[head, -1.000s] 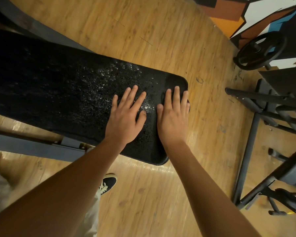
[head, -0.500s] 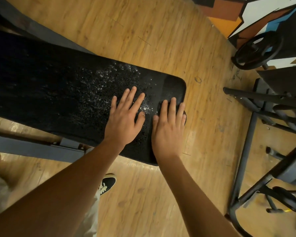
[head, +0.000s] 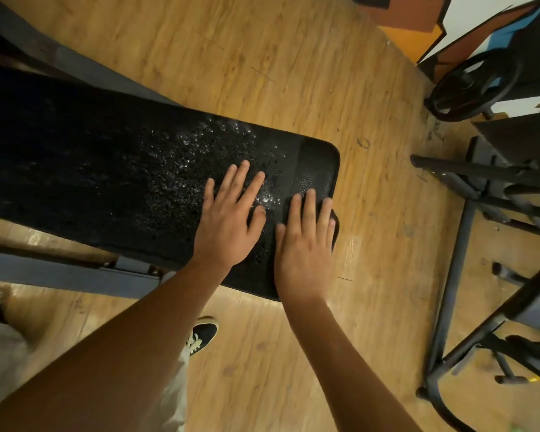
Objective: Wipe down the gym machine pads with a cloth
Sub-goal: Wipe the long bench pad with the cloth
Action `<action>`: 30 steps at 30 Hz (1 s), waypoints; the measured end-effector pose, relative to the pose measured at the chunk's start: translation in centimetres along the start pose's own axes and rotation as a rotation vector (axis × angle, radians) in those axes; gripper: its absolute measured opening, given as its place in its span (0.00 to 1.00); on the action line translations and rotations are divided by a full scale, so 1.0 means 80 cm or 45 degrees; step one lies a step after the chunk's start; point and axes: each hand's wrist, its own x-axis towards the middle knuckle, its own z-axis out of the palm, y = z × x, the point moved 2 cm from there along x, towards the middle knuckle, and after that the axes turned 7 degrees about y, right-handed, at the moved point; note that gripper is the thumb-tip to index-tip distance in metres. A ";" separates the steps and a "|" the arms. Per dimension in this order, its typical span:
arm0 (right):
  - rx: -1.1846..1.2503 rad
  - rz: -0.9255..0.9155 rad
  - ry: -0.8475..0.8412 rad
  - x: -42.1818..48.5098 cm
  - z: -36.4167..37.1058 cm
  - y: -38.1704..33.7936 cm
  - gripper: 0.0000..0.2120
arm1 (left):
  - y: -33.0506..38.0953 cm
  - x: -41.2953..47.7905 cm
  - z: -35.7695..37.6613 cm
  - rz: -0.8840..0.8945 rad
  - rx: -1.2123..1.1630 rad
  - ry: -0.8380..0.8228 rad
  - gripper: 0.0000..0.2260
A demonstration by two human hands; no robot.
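A long black bench pad [head: 91,169] runs from the left edge to the middle of the head view, speckled with spray droplets [head: 200,151] near its right end. My left hand [head: 228,226] lies flat on the wet pad, fingers spread. Beside it, my right hand [head: 303,251] presses flat on a dark cloth [head: 335,226] at the pad's right end. Only the cloth's edge shows, past my little finger. The far right corner of the pad looks smooth, with few droplets.
A grey steel bench frame [head: 60,272] runs under the pad. A black machine frame [head: 455,275] stands on the wooden floor to the right, and a weight plate [head: 474,85] leans at the upper right. My shoe [head: 203,335] is below the pad.
My right hand has slid the cloth toward me along the pad's right end, leaving a wiped strip at the far corner. My left hand has stayed flat in place.
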 end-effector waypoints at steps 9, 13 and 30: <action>0.069 -0.017 0.027 0.076 0.011 0.008 0.25 | -0.002 0.000 0.004 0.016 0.021 0.050 0.26; 0.098 0.003 0.038 0.043 0.006 0.009 0.25 | -0.001 -0.001 0.003 0.015 0.009 0.031 0.26; 0.003 -0.029 0.012 -0.054 0.006 0.004 0.26 | -0.001 -0.001 0.000 0.004 -0.030 -0.008 0.26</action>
